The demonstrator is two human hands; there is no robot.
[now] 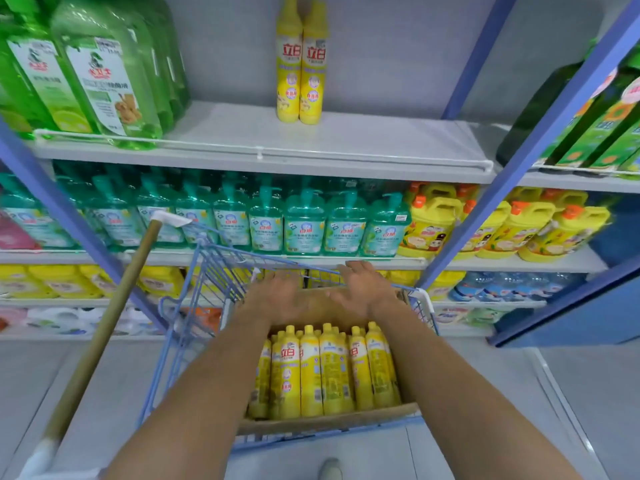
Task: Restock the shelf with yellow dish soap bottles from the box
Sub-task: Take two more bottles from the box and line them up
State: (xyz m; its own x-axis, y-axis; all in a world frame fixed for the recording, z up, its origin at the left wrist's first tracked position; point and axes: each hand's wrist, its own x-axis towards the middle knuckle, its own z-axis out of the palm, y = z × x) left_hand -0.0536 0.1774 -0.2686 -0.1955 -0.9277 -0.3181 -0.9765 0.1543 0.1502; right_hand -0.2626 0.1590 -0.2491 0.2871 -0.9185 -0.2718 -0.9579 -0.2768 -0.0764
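Observation:
Two yellow dish soap bottles [300, 64] stand upright side by side at the back of the grey upper shelf [311, 147]. Below me, a cardboard box [325, 422] in a blue wire cart [207, 271] holds several more yellow bottles [325, 368] lying with their caps pointing away from me. My left hand [277, 296] and my right hand [363, 289] hover over the far end of the box, fingers relaxed and spread, holding nothing.
Large green bottles [93, 71] fill the left of the upper shelf; its middle and right are bare. Teal pump bottles [301, 223] and yellow jugs [429, 223] line the shelf below. Blue uprights [540, 133] frame the bay. A wooden pole [104, 323] leans at left.

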